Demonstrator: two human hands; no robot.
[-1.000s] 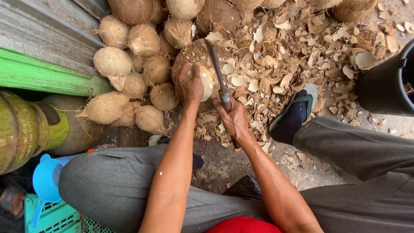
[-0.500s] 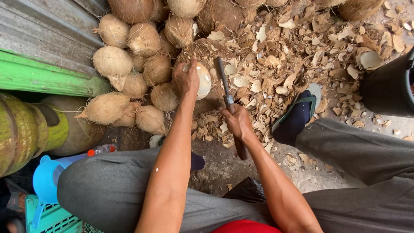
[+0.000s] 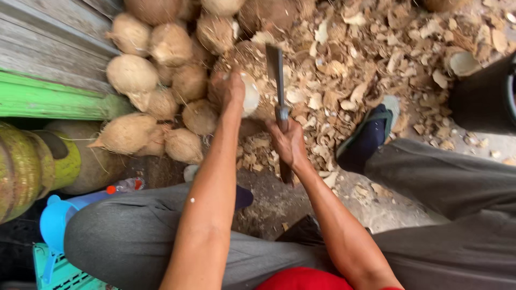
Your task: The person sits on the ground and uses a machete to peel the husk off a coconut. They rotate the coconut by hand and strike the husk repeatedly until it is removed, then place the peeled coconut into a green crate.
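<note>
Left hand [image 3: 228, 88] sits just above the centre of the frame, closed over the top of a partly peeled coconut [image 3: 248, 94], whose pale shell shows to the right of the fingers. Half a second ago the hand and nut lay in much the same spot, so the hold has not changed. Right hand [image 3: 290, 144] is wrapped tight around the handle of a cleaver [image 3: 276, 72], whose blade now stands nearly upright in the frame, just right of the coconut and close beside it; in the earlier frames the blade leaned more and its tip lay nearer the nut.

Going by size: the grey trousers [image 3: 134, 236] fill the bottom of the frame, with a red garment [image 3: 306, 279] at the bottom edge. A carpet of husk chips [image 3: 344, 59] covers the ground at the upper right. A pile of unpeeled coconuts [image 3: 156, 80] fills the upper left, against a green board [image 3: 48, 99]. A dark bucket [image 3: 484, 96] stands at the right edge. A blue sandal [image 3: 368, 137] rests right of centre. A small bottle with a red cap [image 3: 126, 186] lies at the lower left.
</note>
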